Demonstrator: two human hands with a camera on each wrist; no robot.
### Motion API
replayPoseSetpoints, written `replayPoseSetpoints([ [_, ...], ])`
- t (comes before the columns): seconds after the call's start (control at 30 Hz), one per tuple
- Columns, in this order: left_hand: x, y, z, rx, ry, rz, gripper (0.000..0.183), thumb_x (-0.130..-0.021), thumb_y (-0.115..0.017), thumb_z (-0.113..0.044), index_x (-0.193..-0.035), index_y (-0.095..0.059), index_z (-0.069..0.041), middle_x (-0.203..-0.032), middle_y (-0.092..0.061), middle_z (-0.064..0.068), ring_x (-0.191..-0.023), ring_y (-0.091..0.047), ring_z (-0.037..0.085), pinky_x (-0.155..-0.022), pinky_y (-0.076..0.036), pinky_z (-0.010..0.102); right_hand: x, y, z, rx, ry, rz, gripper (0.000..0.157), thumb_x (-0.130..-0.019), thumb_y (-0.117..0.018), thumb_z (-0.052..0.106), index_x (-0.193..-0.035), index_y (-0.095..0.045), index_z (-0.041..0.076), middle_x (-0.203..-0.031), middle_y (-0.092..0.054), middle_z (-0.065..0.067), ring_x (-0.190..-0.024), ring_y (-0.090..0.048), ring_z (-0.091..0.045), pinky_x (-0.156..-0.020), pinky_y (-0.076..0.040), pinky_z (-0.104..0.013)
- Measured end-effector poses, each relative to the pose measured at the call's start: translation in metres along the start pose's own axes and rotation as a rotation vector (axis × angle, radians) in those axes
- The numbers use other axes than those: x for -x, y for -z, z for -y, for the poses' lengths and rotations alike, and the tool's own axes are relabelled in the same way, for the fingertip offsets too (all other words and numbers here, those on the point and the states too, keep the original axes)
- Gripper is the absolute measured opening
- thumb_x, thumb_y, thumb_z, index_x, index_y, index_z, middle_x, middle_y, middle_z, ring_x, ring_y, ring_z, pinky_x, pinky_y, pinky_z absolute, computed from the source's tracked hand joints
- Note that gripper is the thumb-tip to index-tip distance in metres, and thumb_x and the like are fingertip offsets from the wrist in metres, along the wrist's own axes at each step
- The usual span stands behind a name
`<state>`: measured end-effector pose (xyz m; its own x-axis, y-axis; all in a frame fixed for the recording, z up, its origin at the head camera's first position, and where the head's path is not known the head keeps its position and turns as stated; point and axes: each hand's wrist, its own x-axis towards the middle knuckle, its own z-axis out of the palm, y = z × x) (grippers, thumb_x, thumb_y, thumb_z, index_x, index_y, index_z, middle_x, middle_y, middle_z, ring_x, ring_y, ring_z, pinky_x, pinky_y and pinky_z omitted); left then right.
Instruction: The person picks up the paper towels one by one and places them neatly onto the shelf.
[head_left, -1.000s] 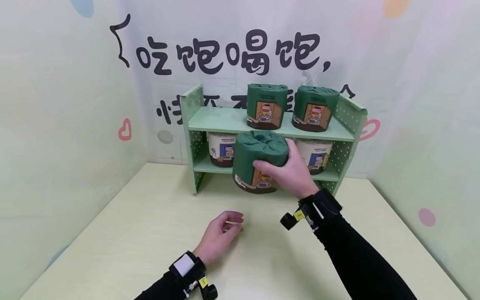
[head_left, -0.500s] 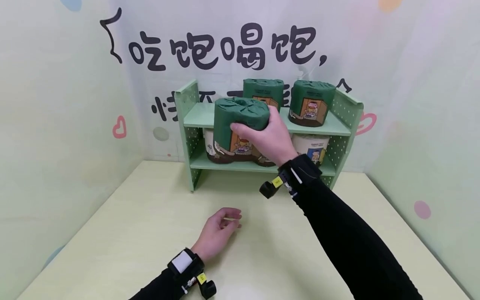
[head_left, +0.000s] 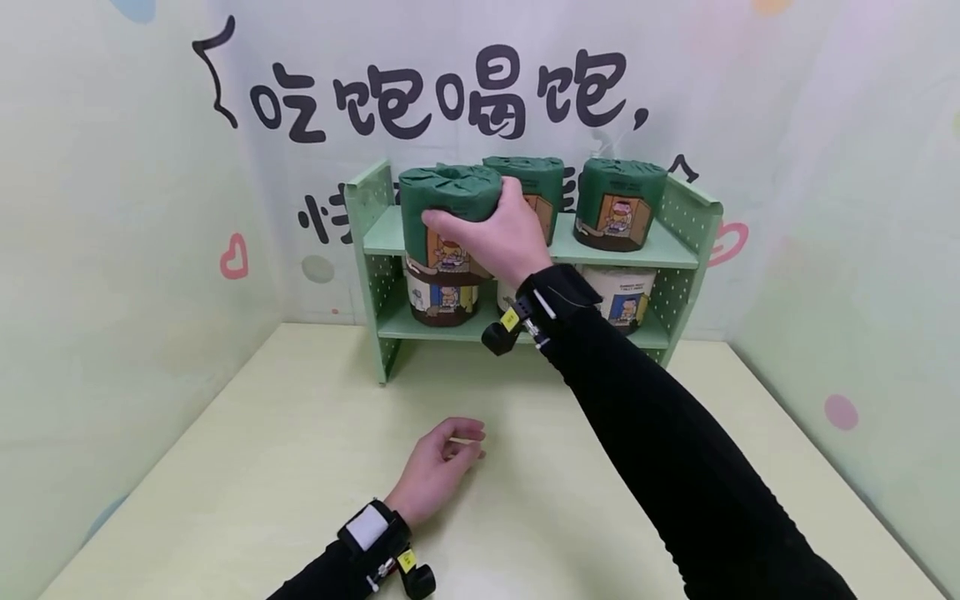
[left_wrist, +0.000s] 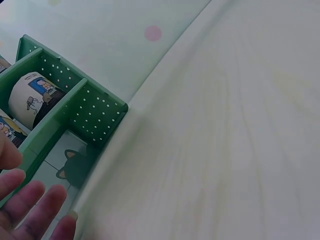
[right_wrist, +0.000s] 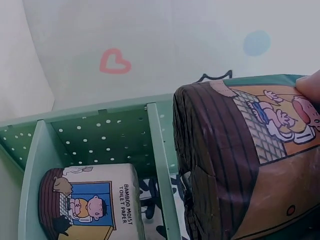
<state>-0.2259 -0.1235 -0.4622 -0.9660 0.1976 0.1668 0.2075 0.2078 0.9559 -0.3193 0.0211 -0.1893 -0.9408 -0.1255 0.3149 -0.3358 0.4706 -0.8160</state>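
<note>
My right hand (head_left: 498, 242) grips a green-wrapped toilet paper roll (head_left: 442, 196), thumb on its near side. The roll is upright in front of the left end of the upper board of a green two-tier shelf (head_left: 363, 275). Its brown-striped bottom fills the right of the right wrist view, apart from the board as seen there. Two more green rolls, one partly hidden (head_left: 547, 200) and one at the right (head_left: 621, 204), stand on the upper board. My left hand (head_left: 437, 467) rests near the tabletop, fingers loosely bent, holding nothing.
White toilet paper rolls stand on the lower board: one at left (head_left: 442, 304), one at right (head_left: 622, 296), and one between, mostly hidden by my right wrist. The pale table (head_left: 262, 467) is bounded by printed cloth walls (head_left: 135, 250).
My right hand has carried the green roll up and to the left, from in front of the lower tier to the upper board's left end. My left hand has stayed in place.
</note>
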Motion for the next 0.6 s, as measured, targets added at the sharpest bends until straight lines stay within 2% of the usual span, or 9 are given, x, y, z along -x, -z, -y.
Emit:
replayPoseSetpoints([
  [0.1, -0.002, -0.001, 0.0, 0.006, 0.002, 0.009, 0.033, -0.109, -0.061, -0.009, -0.141, -0.063, 0.0, -0.135, -0.07, 0.019, -0.114, -0.076, 0.029, -0.09, -0.059, 0.021, -0.005, -0.002, 0.003, 0.023, -0.026, 0.001, 0.129, -0.085, -0.082, 0.073, -0.177, -0.007, 0.02, -0.181, -0.03, -0.007, -0.163, -0.039, -0.022, -0.129, -0.043, -0.043],
  [0.27, -0.004, -0.001, 0.0, 0.011, 0.003, 0.01, 0.033, -0.109, -0.062, -0.01, -0.142, -0.063, -0.001, -0.135, -0.07, 0.018, -0.115, -0.076, 0.029, -0.092, -0.058, 0.021, -0.014, -0.006, 0.006, 0.047, -0.018, -0.007, 0.129, -0.086, -0.08, 0.074, -0.176, -0.007, 0.02, -0.181, -0.029, -0.006, -0.163, -0.039, -0.022, -0.129, -0.042, -0.042],
  [0.5, -0.003, 0.001, 0.001, 0.012, 0.016, -0.021, 0.033, -0.108, -0.063, -0.009, -0.14, -0.065, -0.003, -0.136, -0.072, 0.015, -0.114, -0.076, 0.026, -0.092, -0.058, 0.02, -0.024, -0.02, 0.005, 0.03, -0.038, 0.007, 0.131, -0.088, -0.079, 0.074, -0.177, 0.0, 0.019, -0.184, -0.022, -0.005, -0.167, -0.032, -0.022, -0.132, -0.038, -0.038],
  [0.6, -0.003, 0.001, 0.0, 0.018, 0.017, -0.03, 0.033, -0.107, -0.064, -0.008, -0.14, -0.065, -0.003, -0.136, -0.072, 0.015, -0.114, -0.076, 0.026, -0.092, -0.058, 0.02, -0.028, -0.026, 0.006, 0.015, -0.044, 0.007, 0.13, -0.09, -0.077, 0.074, -0.177, 0.003, 0.02, -0.183, -0.025, -0.006, -0.165, -0.036, -0.023, -0.131, -0.04, -0.037],
])
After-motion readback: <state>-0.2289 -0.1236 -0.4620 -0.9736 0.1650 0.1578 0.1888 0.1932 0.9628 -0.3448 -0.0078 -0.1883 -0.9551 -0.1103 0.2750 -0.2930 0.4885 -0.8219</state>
